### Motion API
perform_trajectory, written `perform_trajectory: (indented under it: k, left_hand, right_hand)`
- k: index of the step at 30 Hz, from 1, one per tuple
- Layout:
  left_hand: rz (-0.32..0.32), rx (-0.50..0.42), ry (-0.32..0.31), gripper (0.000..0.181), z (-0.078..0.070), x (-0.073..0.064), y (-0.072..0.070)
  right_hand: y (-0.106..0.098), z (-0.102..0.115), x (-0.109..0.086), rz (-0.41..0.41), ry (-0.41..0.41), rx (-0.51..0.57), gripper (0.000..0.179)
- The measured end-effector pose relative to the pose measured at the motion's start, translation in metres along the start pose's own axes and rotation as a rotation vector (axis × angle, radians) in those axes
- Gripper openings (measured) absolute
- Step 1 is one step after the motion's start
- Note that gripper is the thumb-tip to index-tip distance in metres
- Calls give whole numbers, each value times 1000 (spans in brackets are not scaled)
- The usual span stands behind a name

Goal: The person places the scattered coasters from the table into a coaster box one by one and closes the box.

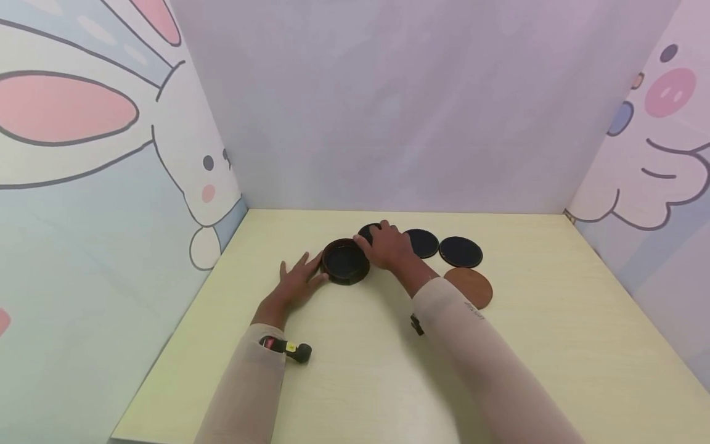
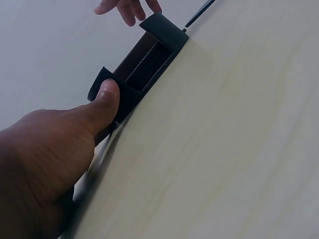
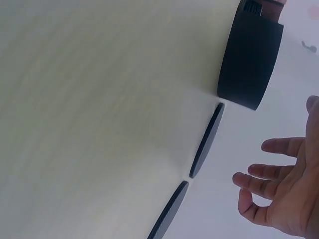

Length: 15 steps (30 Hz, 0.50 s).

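A round dark coaster holder [image 1: 346, 262] with a raised wall and a gap in its side stands on the table. My left hand [image 1: 296, 283] is at its left side with fingers spread; in the left wrist view the thumb [image 2: 108, 92] presses the outer wall by the gap. My right hand [image 1: 390, 246] hovers over a black round coaster [image 1: 366, 232] just behind the holder. Its fingers are loosely bent and hold nothing, apart from the coasters in the right wrist view. Two more black coasters [image 1: 460, 251] and a brown coaster [image 1: 471, 287] lie to the right.
The pale wooden table [image 1: 355, 376] meets a plain light back wall [image 1: 377, 111]. Side walls with cartoon animals [image 1: 205, 185] stand left and right. My right forearm [image 1: 477, 345] partly covers the brown coaster.
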State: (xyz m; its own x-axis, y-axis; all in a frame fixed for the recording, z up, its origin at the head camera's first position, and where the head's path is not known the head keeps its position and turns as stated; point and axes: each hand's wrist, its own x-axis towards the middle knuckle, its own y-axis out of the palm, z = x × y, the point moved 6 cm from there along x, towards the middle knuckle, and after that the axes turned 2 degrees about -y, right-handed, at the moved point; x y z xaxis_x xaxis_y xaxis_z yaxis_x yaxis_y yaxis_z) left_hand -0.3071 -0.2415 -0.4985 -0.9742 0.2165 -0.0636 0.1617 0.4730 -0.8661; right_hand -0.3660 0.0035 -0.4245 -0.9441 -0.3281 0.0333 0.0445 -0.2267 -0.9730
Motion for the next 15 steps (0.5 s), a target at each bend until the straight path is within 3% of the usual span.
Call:
perform_trajectory:
  k: [15]
  left_hand:
    - [-5,-6,3,73,1,-1,1]
  right_hand:
    - [-1,-42,3,81,142,-10,72]
